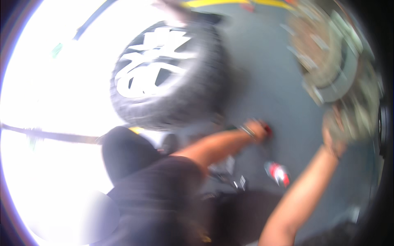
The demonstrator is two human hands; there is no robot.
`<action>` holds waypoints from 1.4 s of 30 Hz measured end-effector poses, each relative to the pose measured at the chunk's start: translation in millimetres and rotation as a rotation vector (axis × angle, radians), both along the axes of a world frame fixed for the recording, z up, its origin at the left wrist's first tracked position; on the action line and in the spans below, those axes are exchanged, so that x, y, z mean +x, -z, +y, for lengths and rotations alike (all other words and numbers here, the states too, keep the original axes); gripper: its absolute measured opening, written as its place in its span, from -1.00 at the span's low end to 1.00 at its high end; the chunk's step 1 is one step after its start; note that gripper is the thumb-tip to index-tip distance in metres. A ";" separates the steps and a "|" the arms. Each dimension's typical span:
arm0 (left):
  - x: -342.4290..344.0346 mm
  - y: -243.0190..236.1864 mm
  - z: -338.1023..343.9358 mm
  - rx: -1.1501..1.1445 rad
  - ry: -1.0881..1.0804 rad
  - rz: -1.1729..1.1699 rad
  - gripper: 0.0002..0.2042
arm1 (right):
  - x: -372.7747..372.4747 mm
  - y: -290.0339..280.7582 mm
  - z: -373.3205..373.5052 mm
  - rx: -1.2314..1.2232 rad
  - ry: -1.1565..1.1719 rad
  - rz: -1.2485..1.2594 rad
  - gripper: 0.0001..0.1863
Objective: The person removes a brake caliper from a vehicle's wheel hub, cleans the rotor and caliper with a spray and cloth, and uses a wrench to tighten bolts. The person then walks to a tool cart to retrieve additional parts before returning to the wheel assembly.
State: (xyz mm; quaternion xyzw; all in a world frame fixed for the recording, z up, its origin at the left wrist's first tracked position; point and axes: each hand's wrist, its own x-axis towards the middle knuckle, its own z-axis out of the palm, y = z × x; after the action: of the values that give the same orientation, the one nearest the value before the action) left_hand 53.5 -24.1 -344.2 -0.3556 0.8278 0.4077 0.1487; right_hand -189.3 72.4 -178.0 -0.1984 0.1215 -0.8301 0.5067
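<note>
My left hand (256, 130) is closed and held low over the floor. At its far side shows a small red and dark thing (267, 130), too blurred to name. My right hand (334, 133) reaches up to a greenish-grey, ribbed-looking mass (359, 117) at the right and seems to touch it; its fingers are smeared by motion. Just above that hand is a round, rust-brown and grey part with a pale rim (336, 84), perhaps a brake disc. A wheel with a black knobbly tyre (205, 78) and bright spoked rim lies to the far left of my hands.
Between my arms, a red and white can or bottle (279, 174) lies on the grey floor (266, 69). Blurred dark and silvery items (236, 180) are beside my left forearm. Behind the wheel shows a dark shoe (207, 17). A yellow line (221, 2) crosses the far floor.
</note>
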 end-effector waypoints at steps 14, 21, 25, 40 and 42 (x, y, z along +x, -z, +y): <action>49.4 23.7 -2.0 -0.315 -0.001 0.134 -0.36 | -21.5 16.8 2.1 -0.116 -0.063 0.048 -0.67; 50.7 -166.1 -43.9 -0.817 -0.020 1.342 -0.44 | 14.0 17.6 -19.1 -0.129 -0.041 -0.079 -0.62; 9.5 -293.9 -46.0 -0.990 0.424 1.435 -0.20 | 21.9 7.1 -6.7 -0.018 0.076 -0.071 -0.60; -77.5 -423.2 -52.0 -1.310 1.029 0.784 -0.24 | 49.2 -21.9 -19.3 0.236 0.244 -0.033 -0.68; -72.4 -423.9 -54.2 -1.276 1.047 0.819 -0.27 | 45.8 -20.7 -18.6 0.288 0.254 -0.031 -0.66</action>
State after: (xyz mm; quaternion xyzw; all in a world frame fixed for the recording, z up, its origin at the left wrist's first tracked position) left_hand -18.9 -78.3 79.6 0.2220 0.9390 -0.1516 -0.2145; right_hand -143.5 53.7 -157.3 -0.0940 0.2553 -0.8645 0.4228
